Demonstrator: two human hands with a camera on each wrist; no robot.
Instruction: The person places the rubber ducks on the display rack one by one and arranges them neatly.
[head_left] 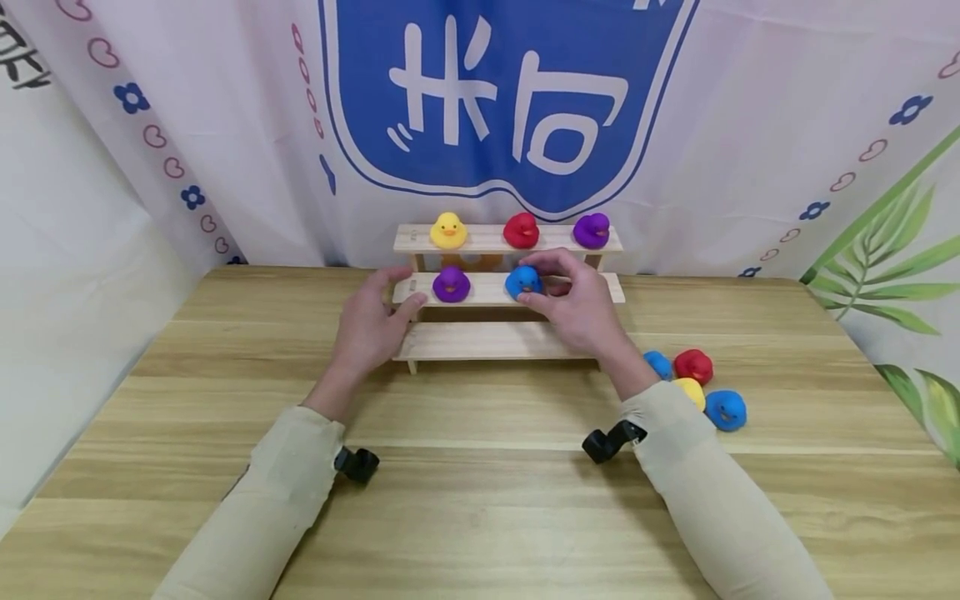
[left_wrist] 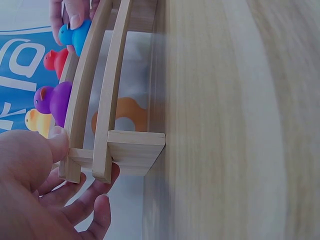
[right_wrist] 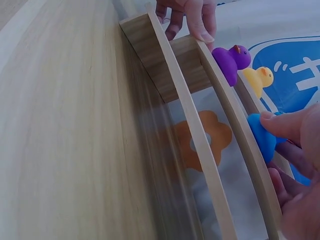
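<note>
A three-step wooden rack (head_left: 495, 340) stands against the curtain. My right hand (head_left: 577, 302) pinches a blue rubber duck (head_left: 524, 284) at the middle step, thumb in front and fingers behind. Left of it on the same step sits a purple rubber duck (head_left: 452, 285). My left hand (head_left: 372, 323) grips the rack's left end; in the left wrist view its thumb (left_wrist: 58, 143) presses the middle step while the other fingers reach around the end. A yellow duck (head_left: 448, 231), a red duck (head_left: 521, 231) and another purple duck (head_left: 592, 231) line the top step.
Beside my right forearm, loose ducks lie on the wooden table (head_left: 480, 500): a red one (head_left: 693, 366), a yellow one (head_left: 690, 393) and blue ones (head_left: 726, 410), partly hidden by the sleeve. A printed curtain (head_left: 262, 150) hangs directly behind the rack.
</note>
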